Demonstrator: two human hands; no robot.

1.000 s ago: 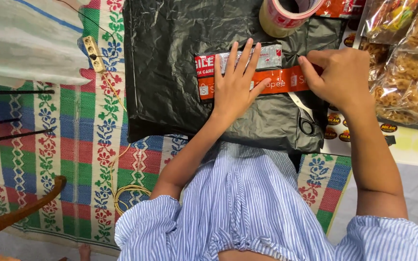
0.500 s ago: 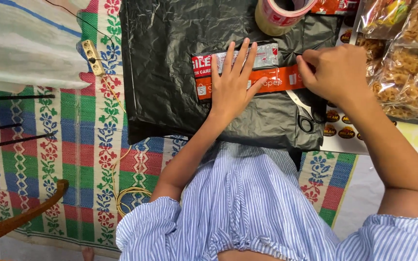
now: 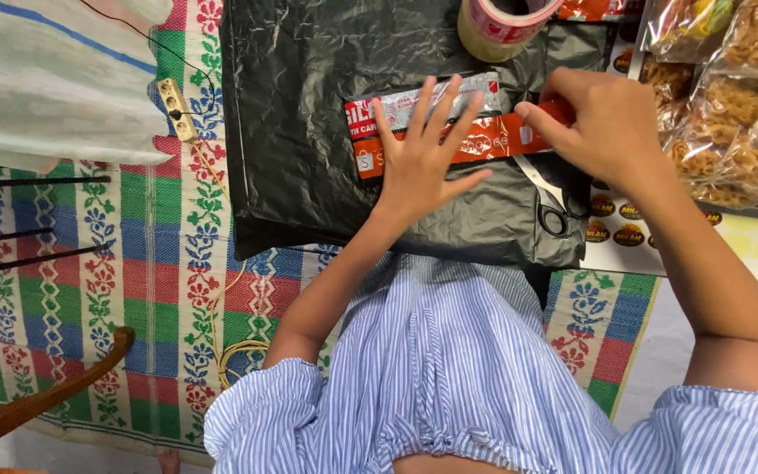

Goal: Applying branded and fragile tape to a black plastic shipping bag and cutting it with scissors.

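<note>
The left hand point(image 3: 423, 154) lies flat with its fingers spread, pressing the orange and red tape strips point(image 3: 484, 132) onto the black plastic parcel point(image 3: 309, 132) on the patterned mat point(image 3: 133, 263). The right hand point(image 3: 603, 123) has its fingertips pinched together on the strip's right end. To do this well, I judge the flat palm should hold the parcel firm while the right fingers rub outward, clear of the scissors point(image 3: 550, 197) and the tape roll point(image 3: 502, 22) above.

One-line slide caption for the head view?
Left hand flat on orange tape strip across a black plastic parcel; right hand pinches its end, scissors beside.
</note>
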